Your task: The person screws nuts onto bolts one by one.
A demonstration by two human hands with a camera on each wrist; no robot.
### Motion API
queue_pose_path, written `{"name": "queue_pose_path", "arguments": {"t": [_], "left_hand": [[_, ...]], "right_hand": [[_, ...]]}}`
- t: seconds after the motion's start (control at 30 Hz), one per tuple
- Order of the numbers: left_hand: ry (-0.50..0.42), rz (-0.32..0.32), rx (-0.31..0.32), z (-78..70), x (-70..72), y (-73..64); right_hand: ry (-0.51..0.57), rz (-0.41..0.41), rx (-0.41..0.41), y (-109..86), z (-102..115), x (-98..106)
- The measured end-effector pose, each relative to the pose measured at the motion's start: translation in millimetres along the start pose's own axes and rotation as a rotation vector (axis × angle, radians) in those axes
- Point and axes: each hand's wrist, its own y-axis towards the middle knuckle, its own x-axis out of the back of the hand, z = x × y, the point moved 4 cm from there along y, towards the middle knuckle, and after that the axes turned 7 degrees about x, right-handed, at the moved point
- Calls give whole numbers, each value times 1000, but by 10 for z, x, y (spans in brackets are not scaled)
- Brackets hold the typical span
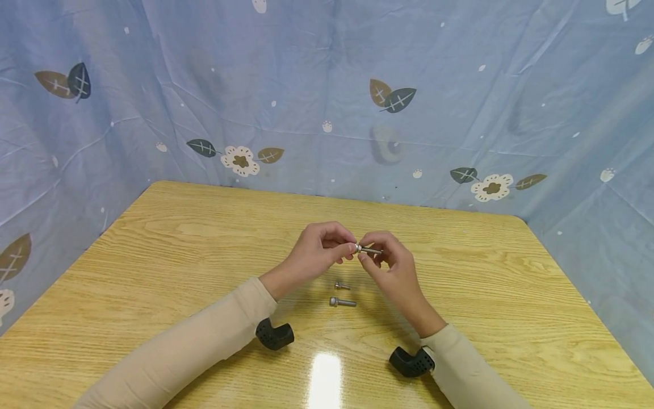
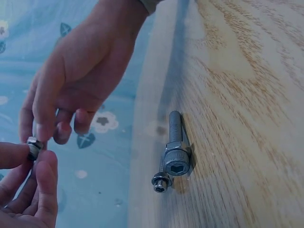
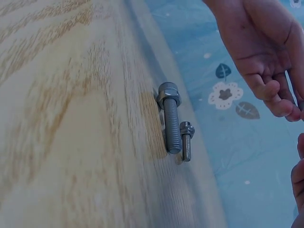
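My left hand (image 1: 323, 251) pinches the head of a slim metal bolt (image 1: 372, 250) between thumb and forefinger, its shank pointing right. A nut (image 2: 34, 141) sits on this bolt close to the head. My right hand (image 1: 392, 268) has thumb and forefinger at the nut, one on each side. Below the hands, a small socket-head bolt (image 1: 343, 286) and a thicker socket-head bolt (image 1: 343, 301) lie side by side on the table. Each carries a nut up by its head, as the right wrist view shows. The held bolt is out of sight in that view.
The wood-grain table (image 1: 204, 244) spreads under both arms. A blue patterned cloth (image 1: 327, 85) hangs behind it and at both sides. Black mounts (image 1: 275, 334) sit at the wrists. Light glares off the table's near part.
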Motion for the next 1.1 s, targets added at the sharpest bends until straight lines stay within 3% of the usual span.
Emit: {"name": "queue_pose_path", "arguments": {"t": [0.1,0.5,0.7,0.8,1.1], "left_hand": [[6,-5,0,-6,-4,2],[19,-6,-13,-24,-15,-9],[11,-12,-1,-8,-1,-9],[12,-9,0,-6,-1,-7],[13,-5,-15,-6,-18,-7]], "right_hand": [[6,-4,-4,-4,-5,0],[-71,16,-157,-5,15,0],[-52,26,-54,43,206,-16],[-50,19,-11,38,202,-19],[-61,11,-96,-27,-36,4]]}}
